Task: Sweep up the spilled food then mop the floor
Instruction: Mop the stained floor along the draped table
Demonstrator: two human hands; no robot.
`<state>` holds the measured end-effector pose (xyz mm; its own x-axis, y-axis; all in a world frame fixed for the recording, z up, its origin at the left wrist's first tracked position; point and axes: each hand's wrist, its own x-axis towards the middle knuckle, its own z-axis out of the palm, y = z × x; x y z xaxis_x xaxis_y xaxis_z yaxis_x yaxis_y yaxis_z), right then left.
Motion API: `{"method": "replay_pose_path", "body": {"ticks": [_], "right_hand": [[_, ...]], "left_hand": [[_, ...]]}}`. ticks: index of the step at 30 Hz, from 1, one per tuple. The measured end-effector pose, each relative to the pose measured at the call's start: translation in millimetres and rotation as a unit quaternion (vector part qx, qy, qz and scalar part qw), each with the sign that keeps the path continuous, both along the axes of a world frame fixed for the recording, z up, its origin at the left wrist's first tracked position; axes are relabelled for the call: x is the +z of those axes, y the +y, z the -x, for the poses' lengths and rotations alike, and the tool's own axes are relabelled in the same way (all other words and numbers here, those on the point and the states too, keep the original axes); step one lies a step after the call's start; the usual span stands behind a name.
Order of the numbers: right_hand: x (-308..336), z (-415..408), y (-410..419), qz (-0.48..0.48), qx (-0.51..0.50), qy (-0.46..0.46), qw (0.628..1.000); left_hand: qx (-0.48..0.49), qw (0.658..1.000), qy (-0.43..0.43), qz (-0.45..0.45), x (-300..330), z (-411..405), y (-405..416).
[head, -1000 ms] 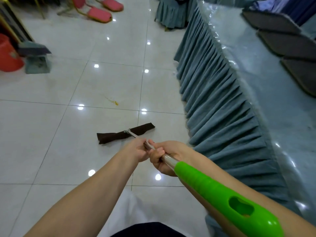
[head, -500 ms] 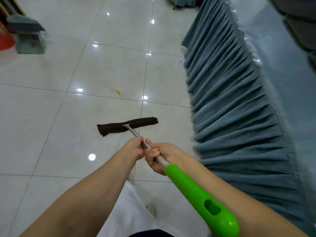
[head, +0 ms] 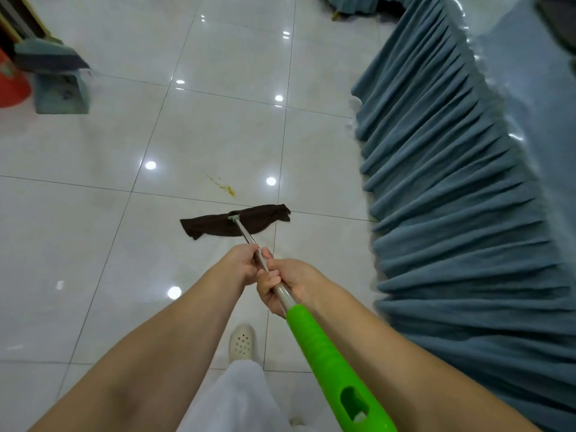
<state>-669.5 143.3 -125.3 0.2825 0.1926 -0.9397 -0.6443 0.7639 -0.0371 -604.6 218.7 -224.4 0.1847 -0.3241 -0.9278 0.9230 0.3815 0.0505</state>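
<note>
Mopping stage in progress. The left hand [head: 241, 263] and right hand [head: 286, 283] are both clenched around the metal shaft of the mop [head: 249, 241], left ahead of right, the two hands touching; the right grip sits just above the green handle sleeve [head: 327, 357]. The dark brown mop cloth [head: 233, 224] lies flat on the tiled floor [head: 93, 229], straddling a grout line.

Change noted: against the views of a second and half a second ago, the cloth has advanced toward the yellow food smear [head: 223, 186] — formerly well apart, it now sits near the smear but not touching it. The view has also tilted downward, and a pale perforated shoe [head: 241, 342] now shows below the hands, which suggests a step forward with the push.

Assessment: no loose spilled food is visible, only the smear; the teal dustpan [head: 59, 85] stands away at the upper left beside a red bucket [head: 12, 85] — so sweeping appears finished, though this cannot be confirmed. The smear is untouched, so the mopping of that spot is not yet done. One more forward push should carry the cloth over it. The pleated blue table skirt [head: 452, 198] hangs close on the right; a wide stroke risks catching its hem.
</note>
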Motion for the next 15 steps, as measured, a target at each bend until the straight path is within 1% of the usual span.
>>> {"method": "replay_pose_path", "body": {"ticks": [8,15], "right_hand": [[2.5,-92.3,10.5,0.0,-0.012,-0.005,1.0],[-6.1,-114.4,22.8,0.016,-0.014,-0.005,1.0]], "left_hand": [[-0.029,1.0,-0.008,-0.008,-10.6,-96.4,12.2],[0.003,1.0,0.007,-0.004,-20.2,-125.8,17.3]]}}
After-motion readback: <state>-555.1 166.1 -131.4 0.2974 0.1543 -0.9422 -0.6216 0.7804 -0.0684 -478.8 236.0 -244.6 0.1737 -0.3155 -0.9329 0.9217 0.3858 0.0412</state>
